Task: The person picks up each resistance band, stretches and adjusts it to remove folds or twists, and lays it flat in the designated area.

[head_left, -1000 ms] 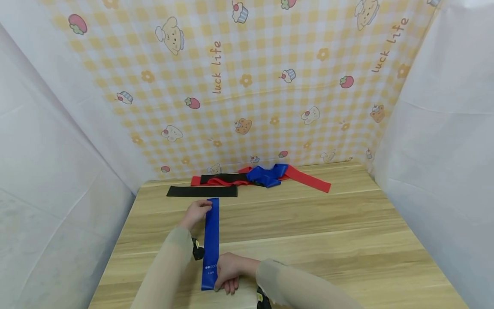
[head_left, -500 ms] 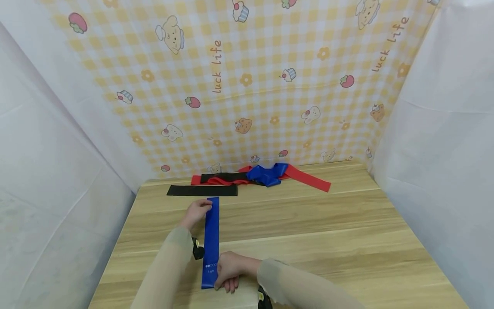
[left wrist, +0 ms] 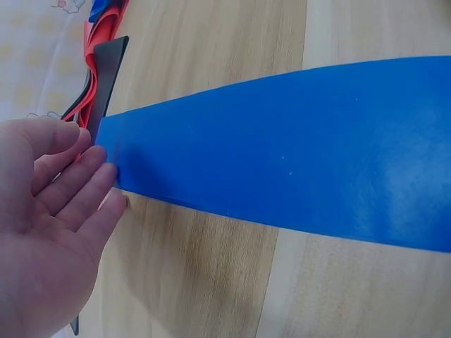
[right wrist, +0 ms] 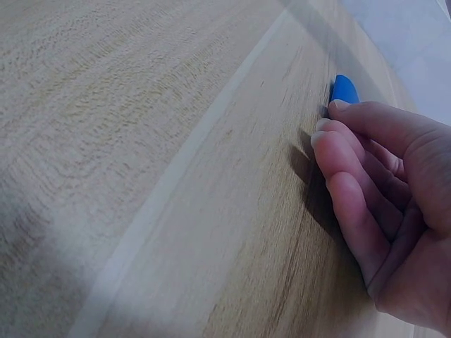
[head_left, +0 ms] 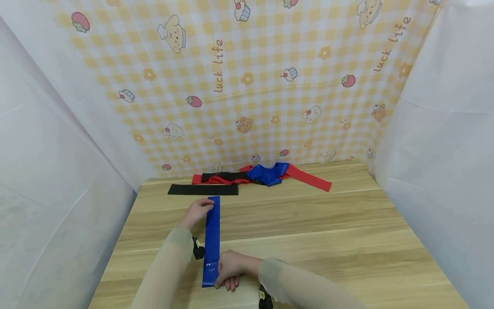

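A blue resistance band (head_left: 212, 240) printed "Light" lies lengthwise on the wooden table, running away from the person. At its far end, the fingertips of my left hand (head_left: 198, 212) touch the left edge; in the left wrist view this hand (left wrist: 56, 211) has its fingers nearly straight against the band's end (left wrist: 211, 148). My right hand (head_left: 231, 268) pinches the near right corner. In the right wrist view, the thumb of that hand (right wrist: 394, 176) meets a small visible bit of blue band (right wrist: 344, 89), and its other fingers are curled.
A black band (head_left: 203, 189) lies flat crosswise just beyond the blue one. Behind it sits a tangled pile with a crumpled blue band (head_left: 267, 174), a red band (head_left: 308, 178) and another black band (head_left: 227, 176). A checked cloth (head_left: 247, 98) hangs behind the table (head_left: 308, 240).
The whole head view shifts slightly. Both hands keep their places at the two ends of the blue band, and the other bands stay put.
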Demonstrator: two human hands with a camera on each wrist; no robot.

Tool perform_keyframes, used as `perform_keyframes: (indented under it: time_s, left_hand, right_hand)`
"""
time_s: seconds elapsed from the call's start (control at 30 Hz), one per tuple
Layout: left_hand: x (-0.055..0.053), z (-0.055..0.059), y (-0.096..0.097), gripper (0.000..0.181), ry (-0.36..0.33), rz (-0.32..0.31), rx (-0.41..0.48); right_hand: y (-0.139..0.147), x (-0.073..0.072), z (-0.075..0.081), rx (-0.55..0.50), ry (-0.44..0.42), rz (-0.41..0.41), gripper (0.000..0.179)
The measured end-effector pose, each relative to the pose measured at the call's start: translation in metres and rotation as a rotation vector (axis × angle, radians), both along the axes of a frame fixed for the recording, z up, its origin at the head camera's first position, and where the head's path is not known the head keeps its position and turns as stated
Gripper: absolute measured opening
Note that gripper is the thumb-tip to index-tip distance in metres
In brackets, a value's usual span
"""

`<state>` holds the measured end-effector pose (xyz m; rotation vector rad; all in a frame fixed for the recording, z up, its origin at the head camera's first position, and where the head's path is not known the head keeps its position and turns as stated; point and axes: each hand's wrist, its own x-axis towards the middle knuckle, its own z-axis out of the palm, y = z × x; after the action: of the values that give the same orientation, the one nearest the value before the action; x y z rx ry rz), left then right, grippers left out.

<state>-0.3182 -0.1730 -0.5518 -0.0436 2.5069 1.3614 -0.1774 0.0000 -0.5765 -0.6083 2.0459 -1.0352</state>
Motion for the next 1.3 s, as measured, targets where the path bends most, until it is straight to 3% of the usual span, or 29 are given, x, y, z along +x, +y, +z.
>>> perform_keyframes:
  time_s: [0.17,0.4,0.67,0.8,1.07,1.17,1.3]
  left_hand:
    - [-0.001,0.003,-0.003,0.029,0.014,0.035,0.037]
    - [-0.005,0.008,-0.011,0.029,0.087,0.06,0.085]
    - [-0.005,0.017,-0.024,0.028,0.203,0.059,0.043]
    - [-0.003,0.02,-0.035,0.029,0.21,0.067,0.026]
    - [0.001,0.016,-0.042,0.029,0.193,0.088,0.052]
    - [0.003,0.01,-0.039,0.028,0.182,0.096,0.067]
    - [0.007,0.003,-0.029,0.027,0.151,0.114,0.096]
  right_hand:
    - [-0.001,-0.001,0.001,-0.008,-0.003,-0.006,0.034]
    - [0.002,-0.006,0.0,-0.026,-0.019,-0.025,0.033]
    - [0.014,-0.024,-0.001,-0.193,-0.147,-0.071,0.028]
    - [0.019,-0.045,0.004,-0.243,-0.121,-0.192,0.024]
    - [0.031,-0.103,0.014,-0.219,0.062,-0.574,0.025]
    - [0.037,-0.12,0.017,-0.197,0.133,-0.66,0.031]
    - [0.043,-0.135,0.02,-0.164,0.159,-0.727,0.042]
